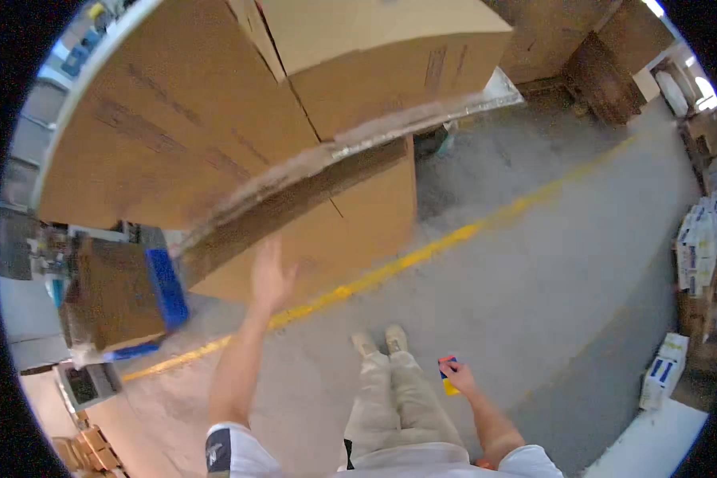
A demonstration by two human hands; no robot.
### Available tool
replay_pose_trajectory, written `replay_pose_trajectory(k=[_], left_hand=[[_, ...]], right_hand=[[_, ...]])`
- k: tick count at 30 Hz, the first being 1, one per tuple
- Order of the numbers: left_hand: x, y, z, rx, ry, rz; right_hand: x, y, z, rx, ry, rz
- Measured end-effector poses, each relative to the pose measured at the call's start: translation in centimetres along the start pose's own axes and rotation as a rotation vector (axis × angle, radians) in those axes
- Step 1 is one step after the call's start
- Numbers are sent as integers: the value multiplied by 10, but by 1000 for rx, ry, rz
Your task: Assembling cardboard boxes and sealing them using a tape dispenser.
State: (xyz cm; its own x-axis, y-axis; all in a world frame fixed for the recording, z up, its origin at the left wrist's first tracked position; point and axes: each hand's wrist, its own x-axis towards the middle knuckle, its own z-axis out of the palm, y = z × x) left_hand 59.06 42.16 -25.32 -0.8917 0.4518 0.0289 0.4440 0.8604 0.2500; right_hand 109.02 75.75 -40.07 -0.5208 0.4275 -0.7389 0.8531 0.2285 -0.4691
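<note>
My left hand (271, 277) reaches forward with its fingers stretched out and the thumb apart, holding nothing. It is in front of a large cardboard box (366, 215) under a shelf; whether it touches the box I cannot tell. Low at my right side, my right hand (459, 378) is closed on a small red, blue and yellow object (450, 387), its kind unclear. Big cardboard boxes (167, 119) stand on the shelf (406, 123) above the lower box.
A yellow line (422, 253) crosses the grey floor (550, 271). To the left stands a brown carton (119, 287) beside a blue panel (166, 288). White packages (699, 243) are stacked along the right, with another white box (663, 373) nearer me.
</note>
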Motion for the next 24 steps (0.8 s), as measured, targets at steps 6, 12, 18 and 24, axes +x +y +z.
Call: replay_pose_trajectory(k=[6, 12, 18, 24], left_hand=[[41, -114, 94, 315, -281, -319], [7, -79, 117, 296, -151, -310], [-122, -78, 84, 53, -6, -23], [-225, -139, 103, 114, -676, -180]], right_hand=[[-38, -16, -6, 30, -87, 202], [-25, 25, -17, -111, -184, 63], [18, -33, 20, -203, -76, 26], [128, -156, 27, 398, -3, -55]])
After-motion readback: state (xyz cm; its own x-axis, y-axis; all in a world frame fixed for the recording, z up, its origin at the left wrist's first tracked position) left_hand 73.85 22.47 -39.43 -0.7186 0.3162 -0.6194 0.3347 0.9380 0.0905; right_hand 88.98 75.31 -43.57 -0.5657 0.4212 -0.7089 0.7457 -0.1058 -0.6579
